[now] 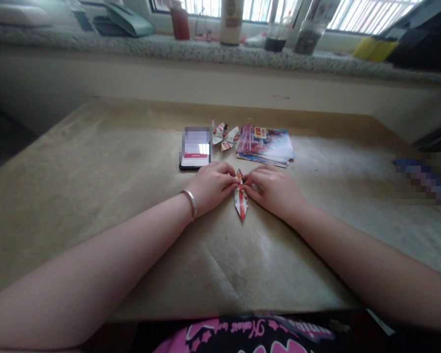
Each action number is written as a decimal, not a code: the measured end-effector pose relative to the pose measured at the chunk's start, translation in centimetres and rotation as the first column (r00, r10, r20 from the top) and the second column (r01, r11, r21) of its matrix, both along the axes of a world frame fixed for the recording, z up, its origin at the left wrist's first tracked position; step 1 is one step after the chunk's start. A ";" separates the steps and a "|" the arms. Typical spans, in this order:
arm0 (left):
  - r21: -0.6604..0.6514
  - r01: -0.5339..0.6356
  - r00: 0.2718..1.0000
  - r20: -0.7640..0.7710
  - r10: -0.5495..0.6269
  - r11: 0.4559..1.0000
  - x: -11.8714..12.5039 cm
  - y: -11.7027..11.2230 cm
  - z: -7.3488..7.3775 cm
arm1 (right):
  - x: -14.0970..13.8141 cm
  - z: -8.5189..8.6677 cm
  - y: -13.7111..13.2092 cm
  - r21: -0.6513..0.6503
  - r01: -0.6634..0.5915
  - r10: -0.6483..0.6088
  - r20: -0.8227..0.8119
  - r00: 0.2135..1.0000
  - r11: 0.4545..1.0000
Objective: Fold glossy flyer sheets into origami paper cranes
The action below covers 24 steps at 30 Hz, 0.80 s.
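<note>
A narrow folded paper piece (240,201), red and white and pointed at both ends, lies on the brown paper-covered table (113,196). My left hand (213,186), a silver bangle on its wrist, pinches the piece's upper part from the left with curled fingers. My right hand (274,189) pinches the same part from the right. The fingertips of both hands meet on the paper.
Behind my hands lie a black phone (195,149), two finished folded paper figures (225,136) and a stack of printed leaflets (266,144). A stone window ledge (206,51) at the back carries bottles and jars. A blurred blue object (424,179) lies at the right.
</note>
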State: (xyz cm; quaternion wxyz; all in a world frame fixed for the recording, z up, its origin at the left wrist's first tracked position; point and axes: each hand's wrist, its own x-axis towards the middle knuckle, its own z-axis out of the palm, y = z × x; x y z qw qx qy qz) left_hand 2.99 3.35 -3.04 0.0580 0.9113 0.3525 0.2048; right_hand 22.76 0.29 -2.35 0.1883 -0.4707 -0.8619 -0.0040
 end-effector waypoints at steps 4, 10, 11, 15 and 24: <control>0.026 0.115 0.993 -0.010 -0.115 0.993 -0.6 -0.1 0.3 | 0.3 0.1 -0.1 -0.023 -0.010 0.010 -0.009 1.000 1.000; 0.018 0.207 0.965 -0.168 -0.201 0.978 -1.7 -0.3 1.5 | 0.8 0.0 -0.1 -0.013 -0.079 0.079 -0.001 0.997 0.997; 0.025 0.226 0.958 -0.189 -0.217 0.974 -1.8 -0.3 1.6 | 0.9 0.0 0.0 0.000 -0.101 0.101 0.000 0.995 0.995; 0.075 0.264 0.941 -0.238 -0.240 0.962 -1.8 -0.4 1.7 | 1.1 -0.2 0.5 0.075 -0.180 0.182 -0.023 0.983 0.981; 0.094 0.273 0.932 -0.274 -0.239 0.957 -1.7 -0.5 1.8 | 2.0 -0.5 1.1 0.154 -0.361 0.359 0.039 0.932 0.920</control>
